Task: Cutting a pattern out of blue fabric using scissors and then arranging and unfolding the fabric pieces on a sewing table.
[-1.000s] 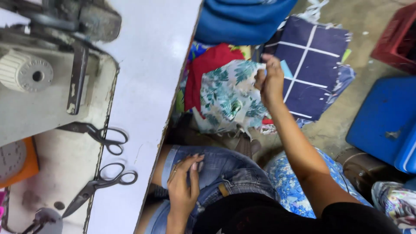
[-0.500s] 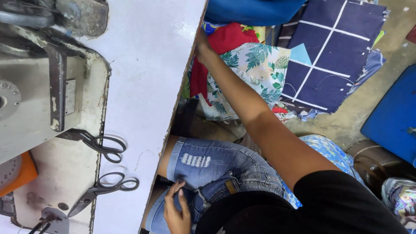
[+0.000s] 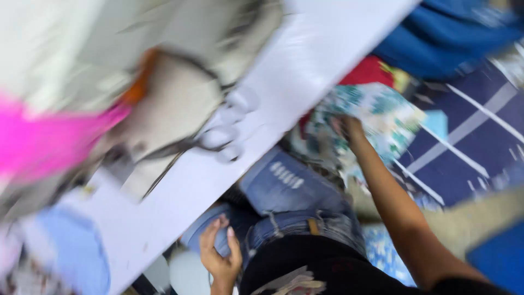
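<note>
Floral cloth (image 3: pixel 376 117) is lying on a heap of fabrics on the floor beside the table (image 3: pixel 256 142), with a red piece (image 3: pixel 368 71) behind it and a navy checked cloth (image 3: pixel 469 136) just beside it; the right hand (image 3: pixel 346 128) is reaching down into the floral cloth, its fingers sunk in the folds (the frame is badly blurred, so whether they are pinching the fabric or lying loose I cannot tell); the left hand (image 3: pixel 218 254) is resting on the lap, fingers together and lightly curved over the jeans (image 3: pixel 289 191), holding nothing; a blue bundle (image 3: pixel 436 38) is sitting at the far end of the heap; scissors (image 3: pixel 218 134) are lying on the table, near a smeared grey machine (image 3: pixel 109 60) and a pink blur (image 3: pixel 49 136) that is too smeared to name.
</note>
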